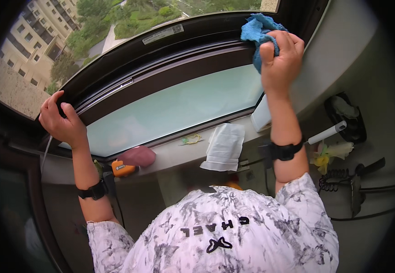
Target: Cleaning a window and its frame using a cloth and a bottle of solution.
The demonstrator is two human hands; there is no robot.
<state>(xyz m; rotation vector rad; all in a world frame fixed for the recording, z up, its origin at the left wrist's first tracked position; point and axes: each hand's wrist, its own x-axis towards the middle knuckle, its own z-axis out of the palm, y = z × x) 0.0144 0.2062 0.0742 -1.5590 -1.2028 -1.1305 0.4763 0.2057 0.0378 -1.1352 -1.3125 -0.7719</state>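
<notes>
1. this looks like a home, most likely a flat above ground level; exactly which room cannot be told.
2. past the dark window frame (pixel 183 70) stands a pale apartment block (pixel 33 41) with rows of windows.
3. trees (pixel 90 16) and a path (pixel 110 40) outside are seen from above, which shows the height.
4. the lower pane (pixel 174 104) is pale and cloudy.
5. small personal things lie along the sill (pixel 168 148): a white packet (pixel 224 145) and a dusky pink pouch (pixel 138 155).
6. a yellow flower (pixel 323 160) adds a homely touch at the right.
</notes>
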